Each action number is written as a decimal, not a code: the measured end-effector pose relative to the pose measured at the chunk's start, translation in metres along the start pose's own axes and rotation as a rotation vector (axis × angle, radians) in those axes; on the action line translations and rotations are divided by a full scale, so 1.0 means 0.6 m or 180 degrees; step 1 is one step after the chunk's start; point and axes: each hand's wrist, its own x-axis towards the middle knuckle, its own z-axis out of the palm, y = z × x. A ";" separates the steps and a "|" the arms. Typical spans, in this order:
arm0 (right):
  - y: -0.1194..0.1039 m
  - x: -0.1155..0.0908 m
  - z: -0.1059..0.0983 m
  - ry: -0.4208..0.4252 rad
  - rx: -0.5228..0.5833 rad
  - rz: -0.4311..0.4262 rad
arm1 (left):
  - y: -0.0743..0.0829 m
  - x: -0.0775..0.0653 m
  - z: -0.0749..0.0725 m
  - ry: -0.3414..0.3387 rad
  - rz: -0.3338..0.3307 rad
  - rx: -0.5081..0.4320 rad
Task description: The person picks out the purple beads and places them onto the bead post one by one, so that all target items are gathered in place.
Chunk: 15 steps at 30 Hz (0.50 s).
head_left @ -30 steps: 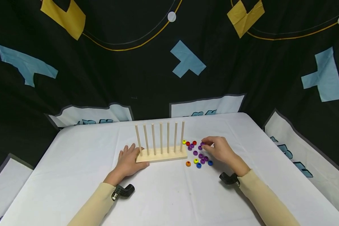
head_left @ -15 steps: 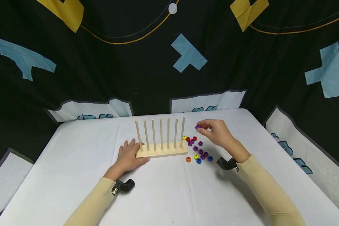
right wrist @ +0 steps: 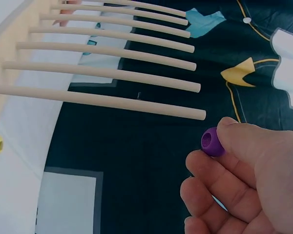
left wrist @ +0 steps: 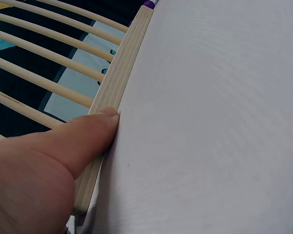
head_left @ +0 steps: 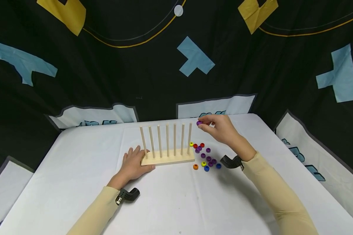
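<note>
In the head view my right hand [head_left: 221, 130] is raised at the top of the rightmost peg of a wooden peg stand [head_left: 168, 159], pinching a purple bead [head_left: 199, 123] between thumb and fingertips. From the right wrist, the purple bead [right wrist: 213, 142] shows its hole facing the peg's tip, with a small gap between them. My left hand [head_left: 133, 167] holds the stand's left end, the thumb along its front edge and the index finger behind. The left wrist view shows that thumb [left wrist: 90, 136] on the base's edge. All visible pegs are bare.
Right of the stand lie several loose beads: purple beads [head_left: 203, 155], red beads [head_left: 202, 145], yellow beads [head_left: 204, 164], blue beads [head_left: 206, 168] and an orange bead [head_left: 195, 166]. A white cloth [head_left: 164, 202] covers the table; a dark curtain [head_left: 120, 78] hangs behind.
My right hand has picked a purple bead from the loose ones, lifted it, and brought it leftward to the top of the rightmost peg. My left hand stays on the stand.
</note>
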 end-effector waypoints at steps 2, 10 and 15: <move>-0.003 0.007 -0.002 -0.0011 -0.0007 -0.0004 | 0.000 0.001 0.000 0.0006 0.0006 0.0004; -0.010 0.021 0.000 -0.0055 0.0023 -0.0013 | 0.000 0.000 0.000 0.0011 0.0016 -0.0029; -0.018 0.023 0.000 -0.0098 0.0045 -0.0002 | -0.002 -0.003 0.000 -0.0007 0.0002 -0.0032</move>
